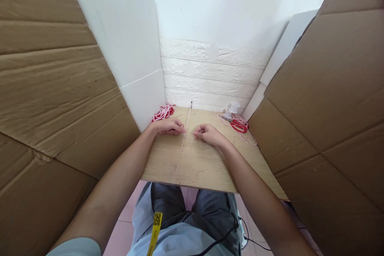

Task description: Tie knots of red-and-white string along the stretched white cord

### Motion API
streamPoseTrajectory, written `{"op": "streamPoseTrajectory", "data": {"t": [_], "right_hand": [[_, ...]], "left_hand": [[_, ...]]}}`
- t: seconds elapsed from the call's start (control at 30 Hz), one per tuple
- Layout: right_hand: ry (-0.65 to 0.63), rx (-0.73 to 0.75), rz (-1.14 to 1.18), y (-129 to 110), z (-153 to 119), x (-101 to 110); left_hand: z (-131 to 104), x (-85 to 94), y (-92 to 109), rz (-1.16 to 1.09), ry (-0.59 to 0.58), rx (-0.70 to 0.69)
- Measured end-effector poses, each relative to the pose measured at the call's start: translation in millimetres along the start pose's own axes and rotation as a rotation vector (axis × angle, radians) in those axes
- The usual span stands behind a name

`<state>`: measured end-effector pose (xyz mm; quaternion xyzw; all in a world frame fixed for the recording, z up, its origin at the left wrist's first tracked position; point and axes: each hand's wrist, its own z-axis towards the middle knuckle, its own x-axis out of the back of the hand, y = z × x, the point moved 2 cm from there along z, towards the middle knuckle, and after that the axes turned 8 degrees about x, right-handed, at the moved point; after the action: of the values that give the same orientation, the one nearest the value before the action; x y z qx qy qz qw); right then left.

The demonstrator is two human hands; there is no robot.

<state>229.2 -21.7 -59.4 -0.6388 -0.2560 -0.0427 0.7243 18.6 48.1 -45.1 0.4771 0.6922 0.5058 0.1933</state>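
Observation:
A pale cord point(180, 154) runs taut from a small dark nail point(191, 104) at the back of the wooden board down to its front edge. My left hand point(171, 126) is closed in a pinch at the left side of the cord, its fingertips touching or nearly touching it. To the right of the cord, my right hand point(208, 134) pinches a very thin thread point(200, 142), whose loose end curls below the fingers. Between the two hands a faint stretch of thread crosses the cord. What exactly sits between the left fingertips is too small to see clearly.
Red and white yarn point(163, 113) lies in a heap at the back left. Red-handled scissors point(239, 125) rest at the back right beside white spools point(233, 107) and pink-white cord point(249, 140). Cardboard panels point(60, 68) flank both sides, and a white brick-patterned wall point(207, 70) stands behind.

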Motion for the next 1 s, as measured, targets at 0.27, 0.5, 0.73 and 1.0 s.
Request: {"op": "streamPoseTrajectory", "data": {"t": [0.27, 0.5, 0.73, 1.0], "right_hand": [[-0.365, 0.017, 0.324, -15, -12, -9], [-0.551, -0.023, 0.327, -27, -20, -15], [-0.256, 0.082, 0.114, -12, -8, -17], [-0.231, -0.189, 0.005, -6, -8, -11]], "left_hand": [[1, 0.8, -1, 0.011, 0.015, 0.008], [-3, 2.0, 2, 0.099, -0.004, 0.025], [-6, 3.0, 5, 0.207, -0.003, 0.039], [-6, 1.7, 7, 0.202, -0.009, 0.034]]}}
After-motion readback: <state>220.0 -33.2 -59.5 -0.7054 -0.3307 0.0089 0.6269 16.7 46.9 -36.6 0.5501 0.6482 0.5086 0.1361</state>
